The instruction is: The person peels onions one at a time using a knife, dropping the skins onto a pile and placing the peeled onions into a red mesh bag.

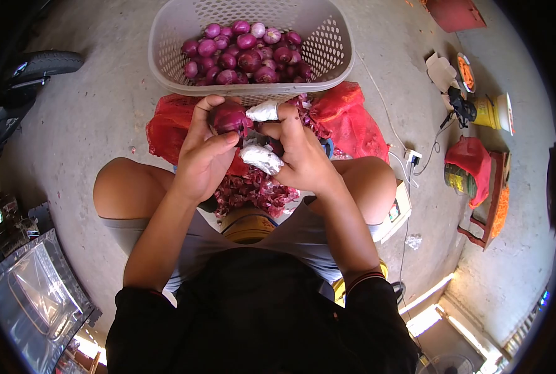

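My left hand (198,163) grips a red onion (228,117) between thumb and fingers, just in front of the basket. Close on its right, my right hand (306,159) is curled, with white wrapping (260,158) on the thumb and a fingertip. That wrapped fingertip meets the onion's side, where some skin hangs loose. Something dark shows between the right fingers, too hidden to name. Below both hands lies a heap of purple onion skins (253,193) between my knees. A grey plastic basket (158,47) ahead holds many whole red onions (246,59).
Red mesh sacking (352,121) lies on the floor under the basket's near edge. Rightward are a power strip (413,156) with cables, a yellow bucket (488,112) and a wooden stool (477,227). A motorbike wheel (50,62) stands at far left.
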`<act>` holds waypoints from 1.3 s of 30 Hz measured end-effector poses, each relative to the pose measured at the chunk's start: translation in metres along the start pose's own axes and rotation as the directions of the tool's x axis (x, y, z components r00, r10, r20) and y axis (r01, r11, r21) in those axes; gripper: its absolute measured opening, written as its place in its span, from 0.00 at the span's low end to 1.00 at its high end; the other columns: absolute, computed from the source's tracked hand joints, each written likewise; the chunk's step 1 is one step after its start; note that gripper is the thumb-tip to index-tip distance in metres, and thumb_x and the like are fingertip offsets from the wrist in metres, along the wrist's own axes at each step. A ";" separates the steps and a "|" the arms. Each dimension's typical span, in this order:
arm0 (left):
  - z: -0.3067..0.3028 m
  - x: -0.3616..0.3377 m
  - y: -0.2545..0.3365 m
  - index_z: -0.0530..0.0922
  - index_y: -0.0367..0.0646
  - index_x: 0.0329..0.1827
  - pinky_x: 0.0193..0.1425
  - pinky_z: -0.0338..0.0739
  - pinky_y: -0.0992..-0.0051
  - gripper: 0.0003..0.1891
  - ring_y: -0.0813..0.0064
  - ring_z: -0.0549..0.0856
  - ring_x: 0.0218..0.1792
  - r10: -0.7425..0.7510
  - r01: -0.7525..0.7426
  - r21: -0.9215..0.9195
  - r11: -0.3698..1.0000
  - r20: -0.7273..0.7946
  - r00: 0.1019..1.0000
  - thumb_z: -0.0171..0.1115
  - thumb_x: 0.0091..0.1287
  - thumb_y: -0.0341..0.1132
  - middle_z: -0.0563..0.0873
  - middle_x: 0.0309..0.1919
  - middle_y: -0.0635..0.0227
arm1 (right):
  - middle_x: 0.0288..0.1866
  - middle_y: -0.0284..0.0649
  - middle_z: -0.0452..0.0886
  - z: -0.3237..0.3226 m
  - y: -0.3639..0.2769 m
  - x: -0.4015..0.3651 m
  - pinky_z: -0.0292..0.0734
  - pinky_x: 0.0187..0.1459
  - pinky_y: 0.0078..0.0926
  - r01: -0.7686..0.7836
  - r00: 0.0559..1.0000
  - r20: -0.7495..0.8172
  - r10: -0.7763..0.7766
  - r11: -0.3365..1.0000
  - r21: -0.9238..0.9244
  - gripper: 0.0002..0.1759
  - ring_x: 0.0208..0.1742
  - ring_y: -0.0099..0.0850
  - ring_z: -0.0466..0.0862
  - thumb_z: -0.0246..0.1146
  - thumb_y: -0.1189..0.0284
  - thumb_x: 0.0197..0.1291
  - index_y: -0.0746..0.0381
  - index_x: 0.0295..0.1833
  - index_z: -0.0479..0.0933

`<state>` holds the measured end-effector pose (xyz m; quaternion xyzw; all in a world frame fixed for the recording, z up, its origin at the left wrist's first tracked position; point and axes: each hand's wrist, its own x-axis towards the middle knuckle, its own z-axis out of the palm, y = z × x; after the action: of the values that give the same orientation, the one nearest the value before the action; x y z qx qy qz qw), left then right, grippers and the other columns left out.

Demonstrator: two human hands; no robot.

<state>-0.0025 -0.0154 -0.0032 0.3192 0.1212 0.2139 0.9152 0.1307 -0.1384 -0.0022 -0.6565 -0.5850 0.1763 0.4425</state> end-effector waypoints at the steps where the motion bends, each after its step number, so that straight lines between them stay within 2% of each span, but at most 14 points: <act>1: 0.000 0.000 0.000 0.61 0.49 0.63 0.68 0.58 0.66 0.28 0.71 0.70 0.60 0.002 -0.002 -0.005 1.000 -0.004 1.000 0.56 0.60 0.22 0.70 0.58 0.66 | 0.35 0.53 0.82 0.001 -0.001 0.000 0.75 0.30 0.46 -0.003 1.000 0.000 0.003 1.000 0.010 0.38 0.32 0.55 0.81 0.67 0.76 0.45 0.65 0.60 0.54; 5: 0.001 -0.001 0.000 0.61 0.48 0.63 0.68 0.59 0.65 0.27 0.71 0.70 0.60 -0.005 0.005 -0.036 0.999 -0.007 1.000 0.55 0.60 0.22 0.69 0.58 0.65 | 0.37 0.54 0.82 0.004 0.000 0.000 0.76 0.32 0.46 0.018 0.999 -0.040 -0.016 0.999 0.038 0.37 0.35 0.56 0.81 0.66 0.78 0.45 0.64 0.60 0.54; 11: 0.001 -0.001 0.000 0.61 0.48 0.62 0.68 0.60 0.65 0.27 0.70 0.70 0.60 -0.023 0.022 -0.052 0.998 -0.008 1.000 0.54 0.60 0.22 0.70 0.58 0.65 | 0.40 0.54 0.82 0.004 0.000 0.001 0.76 0.35 0.45 -0.042 0.999 -0.003 0.043 0.993 0.113 0.35 0.38 0.57 0.81 0.64 0.80 0.46 0.63 0.59 0.56; 14: 0.001 -0.001 0.001 0.61 0.48 0.62 0.67 0.60 0.65 0.26 0.70 0.70 0.60 -0.036 0.037 -0.071 0.997 0.010 0.999 0.55 0.59 0.23 0.70 0.57 0.65 | 0.41 0.53 0.82 0.005 -0.001 0.003 0.76 0.39 0.41 -0.016 0.997 -0.072 0.028 0.988 0.155 0.31 0.41 0.54 0.82 0.63 0.81 0.47 0.62 0.58 0.58; 17: 0.001 0.000 0.001 0.61 0.48 0.61 0.67 0.60 0.65 0.26 0.70 0.70 0.60 -0.052 0.054 -0.086 0.995 0.017 0.998 0.56 0.59 0.25 0.70 0.57 0.65 | 0.41 0.52 0.82 0.009 0.002 0.004 0.75 0.43 0.34 -0.054 0.994 -0.075 0.080 0.953 0.300 0.28 0.43 0.51 0.82 0.61 0.83 0.49 0.62 0.56 0.60; 20: 0.001 0.001 0.001 0.61 0.48 0.61 0.67 0.62 0.64 0.26 0.69 0.71 0.60 -0.048 0.051 -0.096 0.994 0.026 0.998 0.56 0.59 0.25 0.70 0.57 0.64 | 0.40 0.47 0.81 0.013 0.005 0.002 0.73 0.43 0.28 -0.088 0.991 -0.061 0.123 0.909 0.407 0.26 0.41 0.40 0.83 0.61 0.82 0.52 0.62 0.55 0.61; 23: 0.001 0.000 0.002 0.61 0.47 0.62 0.65 0.65 0.63 0.26 0.68 0.71 0.60 -0.054 0.060 -0.119 0.991 0.049 0.997 0.56 0.59 0.26 0.70 0.58 0.63 | 0.40 0.41 0.79 0.012 0.002 0.003 0.72 0.43 0.24 -0.111 0.978 -0.115 0.174 0.901 0.419 0.24 0.40 0.30 0.81 0.61 0.83 0.54 0.62 0.55 0.61; 26: 0.003 -0.002 0.003 0.61 0.47 0.62 0.64 0.67 0.62 0.27 0.67 0.72 0.59 -0.075 0.081 -0.133 0.988 0.055 0.996 0.57 0.59 0.26 0.70 0.58 0.61 | 0.39 0.36 0.77 0.006 0.000 0.006 0.71 0.43 0.21 -0.104 0.974 -0.111 0.199 0.821 0.561 0.24 0.42 0.22 0.78 0.61 0.83 0.56 0.63 0.55 0.61; 29: 0.001 0.000 0.004 0.61 0.47 0.62 0.64 0.68 0.62 0.27 0.67 0.73 0.59 -0.082 0.093 -0.154 0.984 0.076 0.994 0.58 0.59 0.27 0.70 0.59 0.61 | 0.43 0.38 0.77 0.004 0.003 0.003 0.71 0.44 0.20 -0.120 0.982 -0.034 0.188 0.743 0.659 0.23 0.42 0.23 0.78 0.60 0.84 0.56 0.63 0.56 0.60; 32: -0.002 -0.001 0.004 0.61 0.47 0.62 0.63 0.68 0.63 0.27 0.68 0.73 0.59 -0.069 0.080 -0.147 0.986 0.079 0.994 0.59 0.59 0.28 0.70 0.58 0.62 | 0.47 0.40 0.76 0.005 -0.001 0.004 0.71 0.45 0.21 -0.093 0.981 -0.058 0.185 0.714 0.694 0.26 0.43 0.22 0.78 0.61 0.83 0.56 0.63 0.57 0.59; 35: -0.002 0.000 0.001 0.61 0.48 0.61 0.62 0.68 0.64 0.27 0.68 0.73 0.58 -0.037 0.045 -0.109 0.993 0.074 0.997 0.60 0.59 0.27 0.70 0.56 0.64 | 0.52 0.43 0.74 0.001 -0.001 -0.001 0.73 0.45 0.25 -0.208 0.972 0.057 0.226 0.730 0.651 0.33 0.43 0.26 0.80 0.65 0.81 0.52 0.64 0.61 0.56; 38: 0.000 0.000 0.001 0.61 0.48 0.60 0.62 0.67 0.65 0.27 0.69 0.74 0.57 -0.026 0.030 -0.102 0.994 0.045 0.999 0.60 0.58 0.26 0.71 0.53 0.66 | 0.43 0.39 0.77 0.002 0.000 -0.003 0.72 0.47 0.26 -0.154 0.988 0.041 0.150 0.914 0.375 0.29 0.42 0.26 0.79 0.65 0.77 0.57 0.62 0.60 0.58; 39: 0.001 0.000 0.001 0.61 0.48 0.59 0.62 0.67 0.66 0.27 0.69 0.74 0.56 -0.027 0.030 -0.107 0.994 0.032 0.999 0.60 0.58 0.25 0.71 0.53 0.66 | 0.43 0.40 0.77 0.002 0.001 -0.003 0.72 0.47 0.26 -0.166 0.986 0.063 0.154 0.930 0.329 0.29 0.42 0.26 0.80 0.65 0.76 0.57 0.63 0.60 0.58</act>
<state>-0.0029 -0.0154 -0.0022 0.2711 0.1002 0.2021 0.9357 0.1286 -0.1403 -0.0049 -0.6144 -0.4993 0.3198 0.5205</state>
